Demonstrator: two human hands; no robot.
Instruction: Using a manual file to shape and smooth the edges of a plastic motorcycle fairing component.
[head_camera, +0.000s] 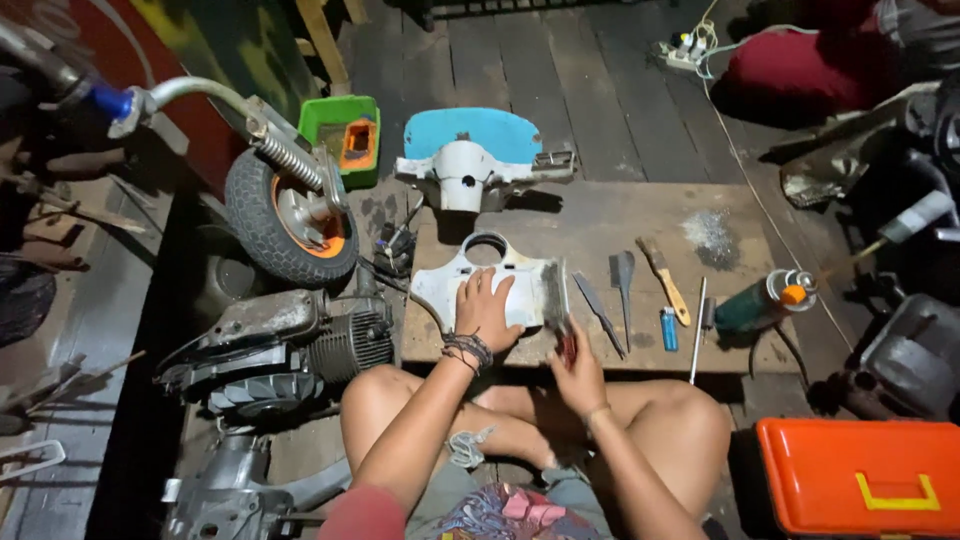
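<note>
Now | left hand (486, 310) flat on white panel (445, 285) | right hand (575, 365) grips red-handled tool (566, 345) at panel's right edge

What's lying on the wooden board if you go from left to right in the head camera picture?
White panel under the left hand → right hand → dark flat tools → blue lighter → wooden-handled brush → thin metal rod → green can.

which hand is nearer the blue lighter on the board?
Right. The right hand is at the board's near edge, just left of the blue lighter. The left hand rests flat on the white panel, farther left.
</note>
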